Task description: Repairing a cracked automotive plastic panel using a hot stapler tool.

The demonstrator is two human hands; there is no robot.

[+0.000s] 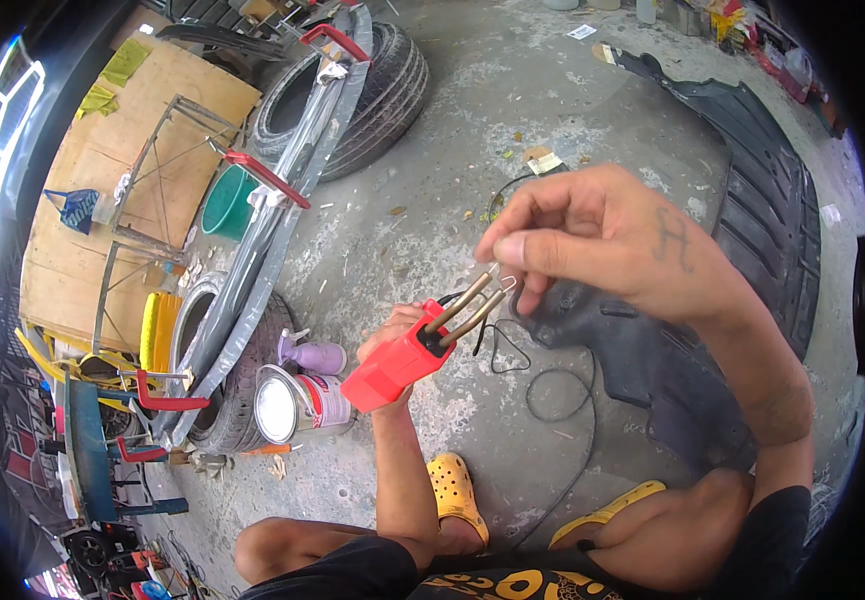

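Observation:
A red hot stapler (pixel 400 366) with two long brass prongs (pixel 467 308) is gripped in my left hand (pixel 392 328), its prongs tilted up and to the right. At the prong tips sits a small, thin wire staple (pixel 508 284). My right hand (pixel 592 240) comes over from the right, thumb and forefinger pinched together on the staple just beyond the prongs. Its other fingers are curled. A black cord (pixel 592 420) loops across the floor beside the stapler.
A lidded paint can (pixel 324 402) and a purple spray bottle (pixel 314 356) stand left of the stapler. Behind them, a long grey trim piece (pixel 282 225) with red clamps (pixel 267 180) rests across tires (pixel 377 100). A large black plastic panel (pixel 767 190) lies at right.

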